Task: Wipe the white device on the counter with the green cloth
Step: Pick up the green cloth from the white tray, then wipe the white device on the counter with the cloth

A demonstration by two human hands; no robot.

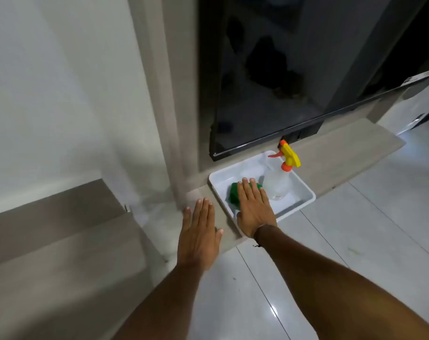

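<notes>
A green cloth [233, 195] lies folded in a white plastic tray [304, 196] on a low wood-look ledge. My right hand [254, 207] lies flat over the cloth, fingers straight and close together, covering most of it. My left hand [200, 233] hovers flat and holds nothing, just left of the tray over the ledge. A white device on a counter does not show in this view.
A clear spray bottle [278, 184] with a yellow and orange trigger stands in the tray beside the cloth. A large dark screen [270, 82] hangs above the ledge [343, 163]. A wood-look pillar rises at the left, with glossy pale floor tiles below.
</notes>
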